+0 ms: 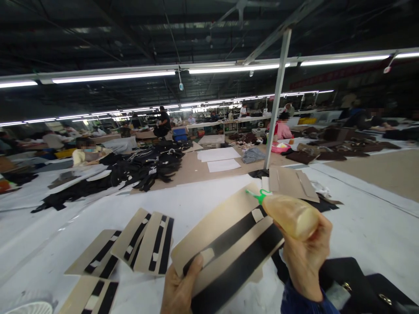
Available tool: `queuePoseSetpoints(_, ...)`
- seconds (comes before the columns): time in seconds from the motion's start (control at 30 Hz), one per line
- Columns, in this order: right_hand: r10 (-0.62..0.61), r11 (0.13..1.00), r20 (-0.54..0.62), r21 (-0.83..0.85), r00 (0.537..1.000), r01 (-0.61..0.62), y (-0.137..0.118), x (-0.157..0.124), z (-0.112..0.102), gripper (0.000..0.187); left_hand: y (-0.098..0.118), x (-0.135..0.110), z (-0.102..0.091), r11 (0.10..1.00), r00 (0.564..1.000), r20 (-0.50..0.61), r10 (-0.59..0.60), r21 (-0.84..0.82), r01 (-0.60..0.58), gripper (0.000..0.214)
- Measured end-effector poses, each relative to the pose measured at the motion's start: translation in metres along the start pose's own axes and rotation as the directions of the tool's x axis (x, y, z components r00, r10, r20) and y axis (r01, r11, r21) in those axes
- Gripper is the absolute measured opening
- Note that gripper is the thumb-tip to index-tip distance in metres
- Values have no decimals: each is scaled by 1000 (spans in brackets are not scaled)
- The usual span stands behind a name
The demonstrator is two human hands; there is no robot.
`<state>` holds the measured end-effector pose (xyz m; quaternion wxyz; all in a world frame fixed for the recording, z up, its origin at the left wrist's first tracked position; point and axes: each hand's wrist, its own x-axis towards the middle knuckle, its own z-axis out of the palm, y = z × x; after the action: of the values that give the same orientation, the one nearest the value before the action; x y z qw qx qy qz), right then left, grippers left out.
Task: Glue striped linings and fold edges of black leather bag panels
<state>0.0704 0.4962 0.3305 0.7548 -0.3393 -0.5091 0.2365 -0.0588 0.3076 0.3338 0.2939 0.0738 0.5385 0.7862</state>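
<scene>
My left hand grips the near edge of a tan cardboard template crossed by black strips, held tilted above the table. My right hand is closed around a yellowish squeeze bottle with a green nozzle. The nozzle tip touches the template's upper right edge. More tan templates with black strips lie fanned on the white table to the left.
A black bag with gold hardware lies at the lower right. A white post rises beyond brown cardboard pieces. A pile of black straps lies at the back left. Other people sit at distant tables.
</scene>
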Motion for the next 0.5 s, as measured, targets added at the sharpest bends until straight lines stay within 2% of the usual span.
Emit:
queuePoseSetpoints(0.1,8,1000,92,-29,996,-6,-7,-18,-8,50,-4,2,-4,998,1000,17,6,63,-7,52)
queuePoseSetpoints(0.17,5,999,103,-49,995,1,-10,-27,-12,43,-5,2,-3,995,999,19,29,98,-31,50)
queuePoseSetpoints(0.27,-23,997,38,-67,999,25,-5,-24,-13,44,-5,0,-3,989,997,-7,77,128,-76,49)
queuePoseSetpoints(0.4,-94,995,-44,-41,995,92,9,-2,-6,58,-1,-5,-5,985,993,-67,96,147,-85,50)
queuePoseSetpoints(0.5,-116,993,-74,-2,991,116,12,4,-7,61,-1,-6,-10,975,990,-75,123,195,-106,48)
